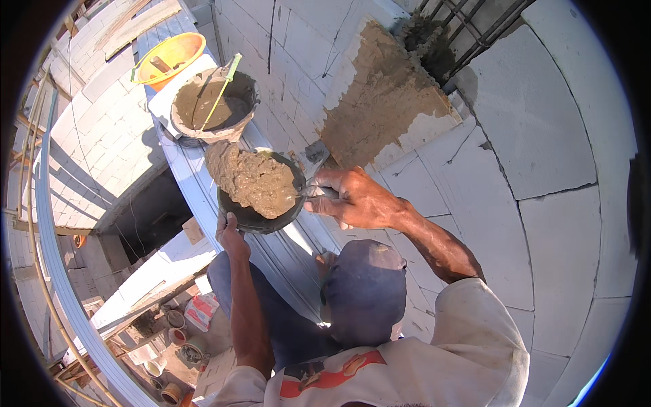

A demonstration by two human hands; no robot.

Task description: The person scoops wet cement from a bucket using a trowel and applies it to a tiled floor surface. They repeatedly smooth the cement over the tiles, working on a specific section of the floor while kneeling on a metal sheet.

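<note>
My right hand (354, 198) is closed round the handle of a trowel, whose blade is hidden under a thick heap of wet grey-brown mortar (252, 180). The heap lies over a round black bowl (290, 218). At the bowl's near left side, my left hand (232, 237) grips the wall, fingers curled partly out of sight beneath it. Just beyond the bowl stands a mortar-smeared bucket (215, 127) with wet mortar inside and a yellow-green handle across its mouth.
A yellow-orange basin (178, 51) sits behind the bucket on long metal planks (193, 178). White block wall (475, 197) rises on the right, with a brown mortar patch (380, 95) and steel bars (483, 34). Far below left are several buckets (193, 349) and a dark opening (152, 217).
</note>
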